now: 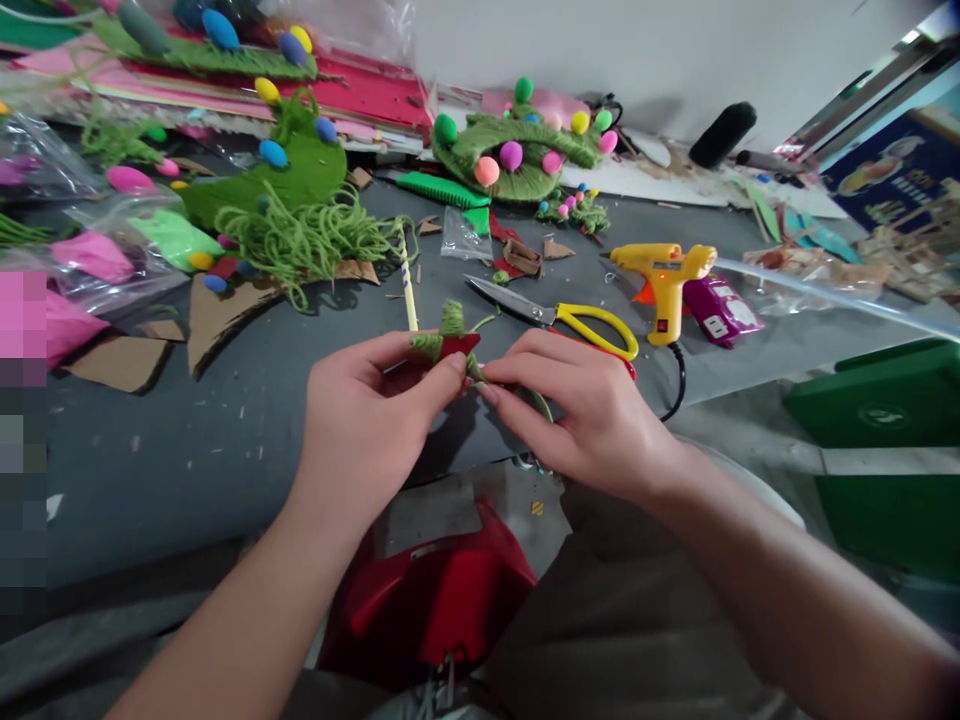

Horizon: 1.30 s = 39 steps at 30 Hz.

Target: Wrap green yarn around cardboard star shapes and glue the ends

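Near the middle of the frame, a small star [458, 346], red with green yarn wound over its points, is held above the near edge of the grey tabletop [187, 470]. The left hand [364, 410] has its grip pinched on the star, thumb in front and fingers behind. The right hand [581, 410], just beside it, has thumb and fingertips pinched on a strand [477, 374] of green yarn at the star's lower right point; more of that yarn loops below the fingers.

Just beyond the right hand lie scissors [534, 307] with yellow handles, blades pointing to the upper left. Right of them is a yellow glue gun [664, 262], near a purple packet [721, 308]. A striped stick [408, 285] lies beyond the left hand. Left of centre, a heap of loose yarn [300, 240] sits near torn cardboard [120, 362].
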Available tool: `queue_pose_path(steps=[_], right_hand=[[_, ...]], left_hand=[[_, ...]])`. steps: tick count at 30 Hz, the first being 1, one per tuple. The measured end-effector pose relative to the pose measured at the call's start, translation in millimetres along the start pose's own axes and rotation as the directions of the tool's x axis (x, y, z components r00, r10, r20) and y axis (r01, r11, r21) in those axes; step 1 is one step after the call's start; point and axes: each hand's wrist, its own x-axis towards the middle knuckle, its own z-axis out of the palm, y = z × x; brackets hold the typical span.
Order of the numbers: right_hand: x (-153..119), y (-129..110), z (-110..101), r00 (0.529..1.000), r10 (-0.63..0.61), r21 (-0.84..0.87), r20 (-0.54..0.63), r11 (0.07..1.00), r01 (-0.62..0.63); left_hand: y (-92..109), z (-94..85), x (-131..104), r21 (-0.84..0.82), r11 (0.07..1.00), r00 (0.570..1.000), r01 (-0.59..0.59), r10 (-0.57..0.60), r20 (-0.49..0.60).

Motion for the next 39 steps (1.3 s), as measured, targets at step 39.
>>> queue_pose_path(steps=[39], right_hand=[[6.7,-7.1,12.6,0.871,0.461,0.897,0.171,0.293,-0.331]], left_hand=[[8.6,-5.1,-8.3,-0.404,0.767,0.779,0.498,-0.192,0.597]])
